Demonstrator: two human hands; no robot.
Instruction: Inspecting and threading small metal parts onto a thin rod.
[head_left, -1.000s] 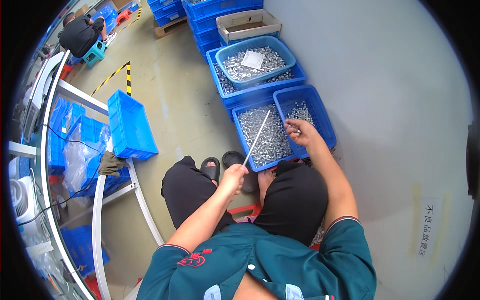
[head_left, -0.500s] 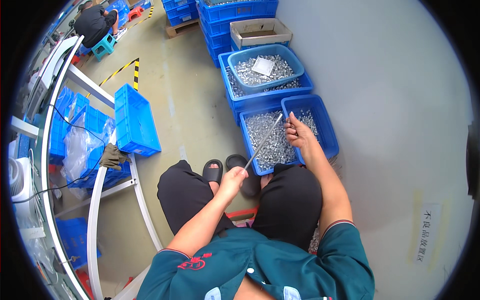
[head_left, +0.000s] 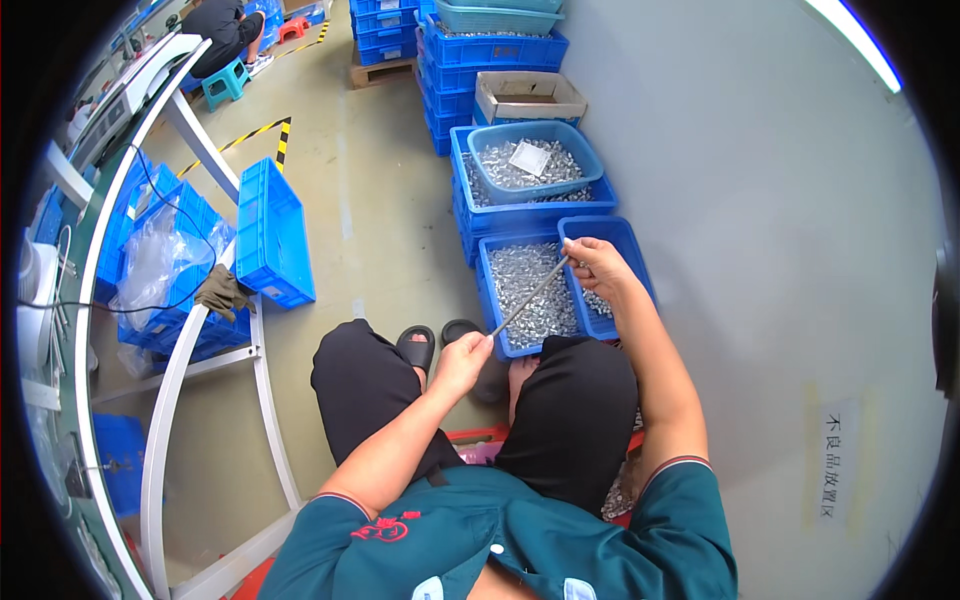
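Observation:
My left hand [head_left: 466,362] is closed around the near end of a thin metal rod [head_left: 530,300], which slants up and to the right. My right hand [head_left: 600,264] has its thumb and fingers pinched at the rod's far tip. Small metal parts are in its fingers, mostly hidden by them. Below the rod stands a blue bin [head_left: 487,292] full of small silvery metal parts. Under my right hand is a second blue bin [head_left: 642,268], narrower, with similar parts in it.
Behind the bins, a light-blue tub [head_left: 596,168] of metal parts with a white card rests in a blue crate [head_left: 460,190]. Stacked crates [head_left: 450,75] rise farther back. A wall [head_left: 760,250] bounds the right; a white-framed bench [head_left: 170,400] and an upright blue crate [head_left: 270,235] stand left.
My right hand has come from over the narrower bin to the rod's far tip, and its fingers now meet the rod. My left hand keeps its grip. The view has shifted slightly.

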